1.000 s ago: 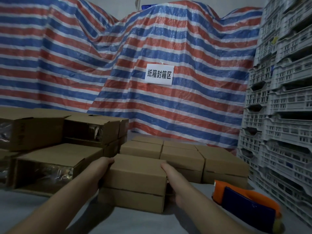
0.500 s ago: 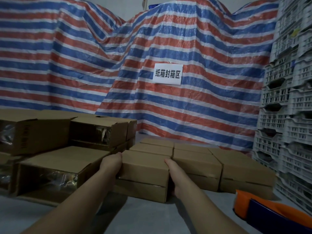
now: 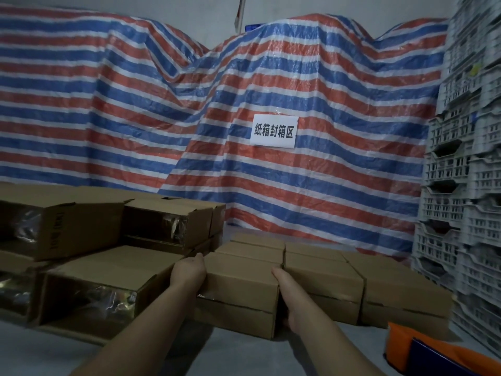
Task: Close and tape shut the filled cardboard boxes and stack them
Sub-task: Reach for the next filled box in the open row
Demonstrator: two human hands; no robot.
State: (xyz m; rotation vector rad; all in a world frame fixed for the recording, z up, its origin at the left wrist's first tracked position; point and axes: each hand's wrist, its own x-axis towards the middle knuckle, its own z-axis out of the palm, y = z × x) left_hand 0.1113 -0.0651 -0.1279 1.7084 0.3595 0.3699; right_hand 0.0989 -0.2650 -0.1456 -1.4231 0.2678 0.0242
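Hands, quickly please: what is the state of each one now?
Left hand: open, pressed flat against the left side of the closed box.
Right hand: open, flat against the box's right side.

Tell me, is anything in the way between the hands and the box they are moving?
No. The left hand and right hand already press on the two sides of the closed cardboard box. It sits at the front of the group of sealed boxes, with nothing visible between.
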